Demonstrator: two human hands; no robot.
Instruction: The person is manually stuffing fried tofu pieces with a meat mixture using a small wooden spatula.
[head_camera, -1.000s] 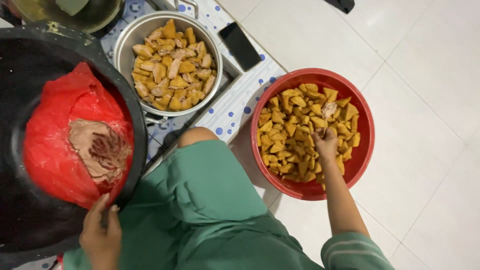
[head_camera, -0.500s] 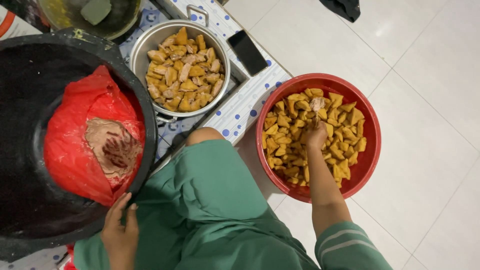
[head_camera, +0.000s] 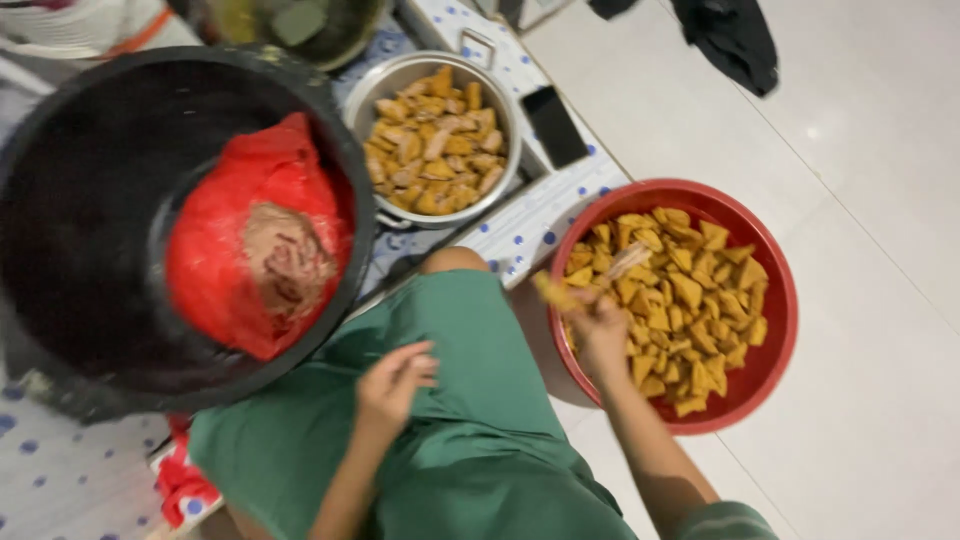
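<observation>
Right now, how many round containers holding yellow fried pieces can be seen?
2. A round silver metal pot stands at the top centre, on the dotted mat. A round red plastic basin sits on the white floor, by the right hand. Others may be out of view.

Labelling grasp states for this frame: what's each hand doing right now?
Left hand: loosely open, empty, over the green-clothed lap.
Right hand: closed on a yellow fried wedge piece, at the round red plastic basin's rim.
</observation>
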